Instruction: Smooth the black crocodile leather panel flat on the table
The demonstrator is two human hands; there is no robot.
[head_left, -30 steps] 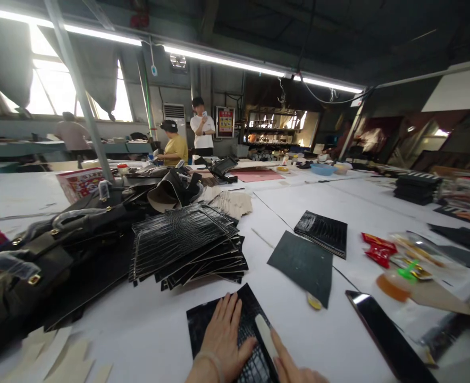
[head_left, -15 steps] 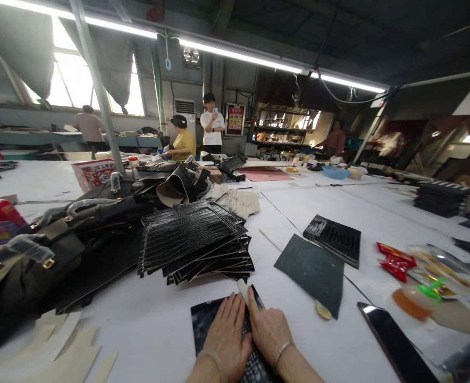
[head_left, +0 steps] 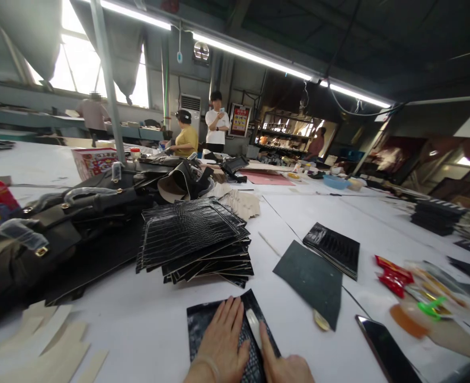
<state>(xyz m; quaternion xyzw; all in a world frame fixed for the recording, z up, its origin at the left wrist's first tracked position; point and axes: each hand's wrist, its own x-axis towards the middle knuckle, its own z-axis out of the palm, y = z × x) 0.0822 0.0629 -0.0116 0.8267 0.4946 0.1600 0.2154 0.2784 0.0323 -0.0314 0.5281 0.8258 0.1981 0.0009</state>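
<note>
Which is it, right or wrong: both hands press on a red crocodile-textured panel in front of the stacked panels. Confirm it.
Wrong. The head view shows the panel is black, not red. Both the left hand and right hand do press on it, in front of the stacked panels.

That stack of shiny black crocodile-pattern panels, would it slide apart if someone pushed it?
Probably. The stack of panels is already fanned out unevenly, so the glossy sheets seem to slip over each other. Each lies flat with straight edges, suggesting fairly stiff, thin, light pieces. Pushing from one side would likely skew it further.
</note>
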